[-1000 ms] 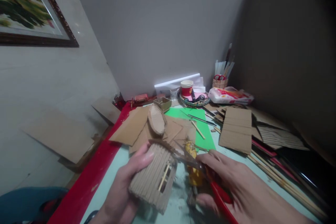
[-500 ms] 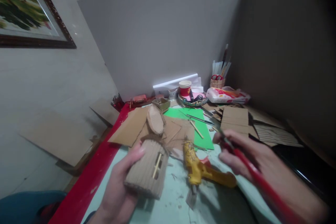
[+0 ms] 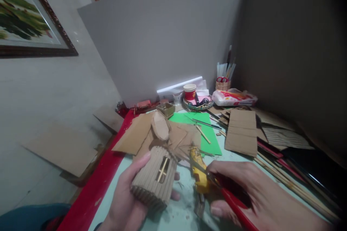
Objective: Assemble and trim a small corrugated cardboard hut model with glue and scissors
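Observation:
My left hand (image 3: 127, 191) is wrapped round a small corrugated cardboard tower (image 3: 153, 180), tilted toward me. A window opening in its side holds thin sticks set as a cross. My right hand (image 3: 252, 187) grips red-handled pliers (image 3: 233, 202), their dark jaws pointing left toward the tower, apart from it. Below and behind the jaws lies a yellow glue gun (image 3: 200, 184) on the table, its metal nozzle toward me and its handle hidden by my right hand. Just beyond the tower rests an oval cardboard piece (image 3: 160, 126).
Cardboard sheets (image 3: 241, 131) and a green sheet (image 3: 214, 144) with sticks lie across the table. Long sticks (image 3: 292, 184) and a black glossy object (image 3: 322, 169) are at right. Behind stand a red paper cup (image 3: 189, 92), a tissue pack (image 3: 233, 98) and a brush holder (image 3: 223, 85).
My right hand has brought the pliers left and nearer, over the glue gun. The cardboard tower has turned slightly in my left hand, showing more of its window and bottom edge.

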Demonstrator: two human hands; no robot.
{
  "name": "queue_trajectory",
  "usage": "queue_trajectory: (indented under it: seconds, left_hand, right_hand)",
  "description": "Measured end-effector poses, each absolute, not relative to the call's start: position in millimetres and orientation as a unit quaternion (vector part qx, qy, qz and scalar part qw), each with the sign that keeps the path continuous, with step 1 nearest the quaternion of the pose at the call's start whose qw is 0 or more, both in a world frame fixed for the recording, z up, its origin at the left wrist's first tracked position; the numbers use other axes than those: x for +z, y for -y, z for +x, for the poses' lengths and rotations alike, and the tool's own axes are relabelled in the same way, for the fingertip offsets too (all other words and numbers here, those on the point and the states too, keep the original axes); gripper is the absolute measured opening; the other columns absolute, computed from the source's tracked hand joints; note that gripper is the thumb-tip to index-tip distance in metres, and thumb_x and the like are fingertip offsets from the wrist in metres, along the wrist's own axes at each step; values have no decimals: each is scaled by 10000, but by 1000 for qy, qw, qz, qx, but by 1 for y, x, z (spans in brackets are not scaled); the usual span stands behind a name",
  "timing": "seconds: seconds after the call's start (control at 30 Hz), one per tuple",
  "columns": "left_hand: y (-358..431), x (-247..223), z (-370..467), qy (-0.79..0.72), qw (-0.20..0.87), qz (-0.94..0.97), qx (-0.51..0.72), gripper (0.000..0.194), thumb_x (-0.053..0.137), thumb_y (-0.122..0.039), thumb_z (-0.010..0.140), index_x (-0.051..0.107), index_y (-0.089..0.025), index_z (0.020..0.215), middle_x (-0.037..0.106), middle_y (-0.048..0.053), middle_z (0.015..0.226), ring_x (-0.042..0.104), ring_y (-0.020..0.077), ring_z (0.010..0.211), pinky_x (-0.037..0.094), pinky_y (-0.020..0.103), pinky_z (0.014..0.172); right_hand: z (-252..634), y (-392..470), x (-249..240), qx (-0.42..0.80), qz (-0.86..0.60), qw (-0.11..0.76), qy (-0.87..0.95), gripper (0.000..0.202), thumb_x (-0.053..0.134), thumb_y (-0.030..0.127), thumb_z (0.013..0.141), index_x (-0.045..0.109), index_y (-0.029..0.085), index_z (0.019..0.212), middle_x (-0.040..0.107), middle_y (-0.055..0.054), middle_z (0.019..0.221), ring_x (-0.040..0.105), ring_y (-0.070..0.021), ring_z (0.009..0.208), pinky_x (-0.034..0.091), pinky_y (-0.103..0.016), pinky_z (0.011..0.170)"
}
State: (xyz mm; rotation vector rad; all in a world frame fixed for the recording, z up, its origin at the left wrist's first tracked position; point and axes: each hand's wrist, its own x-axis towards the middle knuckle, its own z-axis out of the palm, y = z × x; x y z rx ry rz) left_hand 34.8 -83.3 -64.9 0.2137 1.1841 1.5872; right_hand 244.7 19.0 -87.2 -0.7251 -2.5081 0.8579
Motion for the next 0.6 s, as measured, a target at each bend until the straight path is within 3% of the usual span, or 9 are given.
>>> queue_trajectory:
  seconds: [0.17,0.37,0.47,0.6]
  left_hand:
    - [82,-65,35,-509,518,94,681,305,527,-237,990,767,-53,951,808,193,844,768,314,704,653,457,553]
    - [88,-67,40,-520,521,114,668,252,632,-291,939,751,-70,958,804,166,817,750,270,635,654,426,619]
    - [91,-71,40,-544,524,151,638,296,674,-367,919,701,-115,1073,811,152,842,772,301,649,644,438,657]
    - [94,-75,41,-540,544,160,622,476,698,-399,905,615,-161,1309,806,126,898,777,305,643,583,355,524]
  right_hand:
    - [246,-14,-86,350,-244,217,878,209,758,400,839,629,259,754,686,23,731,599,-167,579,449,-230,499]
    - [241,-15,-92,322,-225,202,897,303,789,491,836,627,243,775,664,11,709,590,-170,557,428,-248,482]
    - [240,-18,-99,290,-256,200,900,275,782,441,863,604,241,804,665,7,768,624,-183,627,473,-262,555]
    - [241,-18,-104,280,-267,197,901,295,741,487,901,577,249,844,661,-14,851,655,-211,708,508,-294,613]
